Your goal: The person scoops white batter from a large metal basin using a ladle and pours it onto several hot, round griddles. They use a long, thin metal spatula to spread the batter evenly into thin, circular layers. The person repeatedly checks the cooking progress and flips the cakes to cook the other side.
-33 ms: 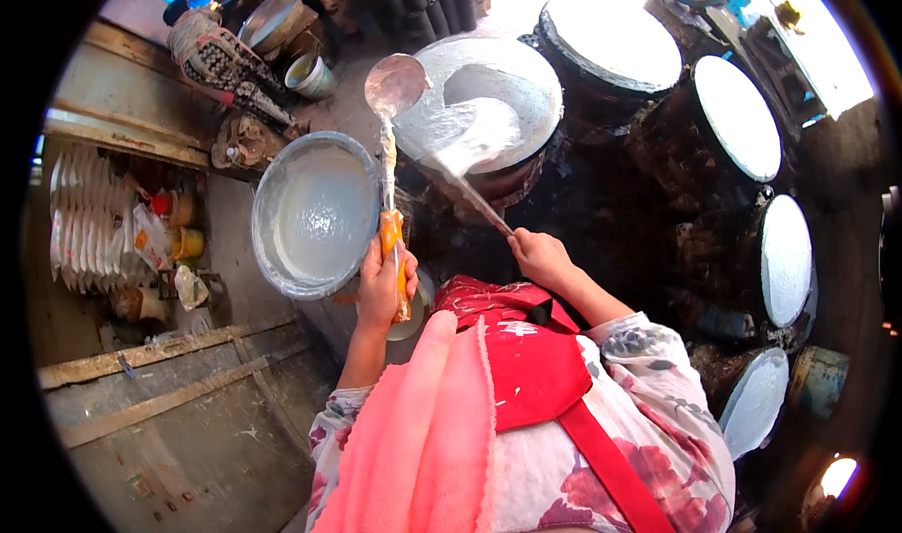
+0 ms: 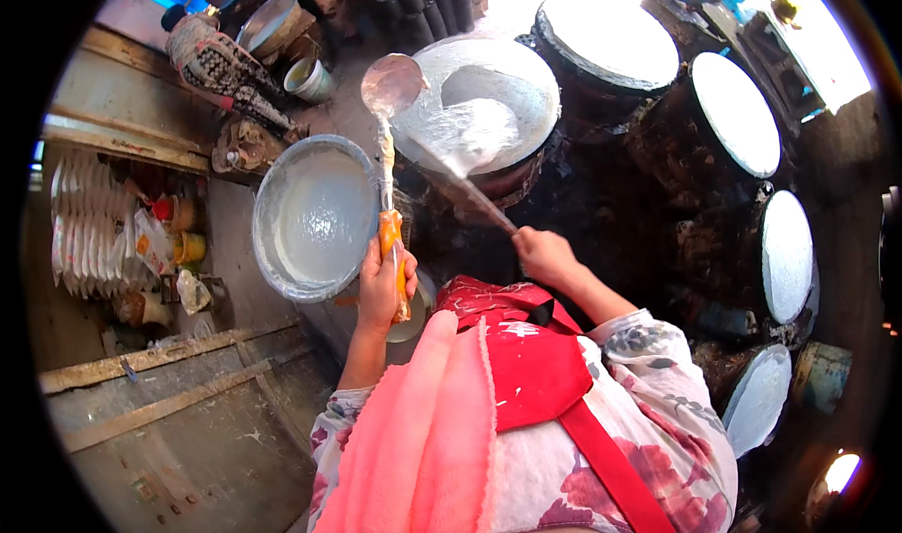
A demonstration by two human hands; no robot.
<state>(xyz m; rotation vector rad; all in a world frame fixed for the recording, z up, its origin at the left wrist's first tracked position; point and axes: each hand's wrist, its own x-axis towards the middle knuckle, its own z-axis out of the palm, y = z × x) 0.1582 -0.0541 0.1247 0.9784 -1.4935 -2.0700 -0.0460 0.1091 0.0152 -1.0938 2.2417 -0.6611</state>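
My left hand (image 2: pixel 382 284) is closed round the orange handle of a ladle (image 2: pixel 392 84), held upright between a basin and a pan. White residue coats its shaft and bowl. With my right hand (image 2: pixel 548 257) I grip a long-handled tool (image 2: pixel 485 201). Its far end is white-coated and smeared by motion over the wide metal pan (image 2: pixel 536 77), so its shape is unclear. A glossy white mass sits in that pan. Left of the ladle stands a grey basin (image 2: pixel 267 195) of smooth white liquid.
Several dark round stoves with white tops, such as this one (image 2: pixel 735 115), curve along my right. A fire (image 2: pixel 841 473) glows at lower right. Far left, a person (image 2: pixel 221 63) bends near a bucket (image 2: pixel 308 79). White packets (image 2: pixel 89 223) hang in a wooden cabinet.
The blurred white end of the tool has shifted a little to the left in the pan. My left hand and the ladle stay almost where they were.
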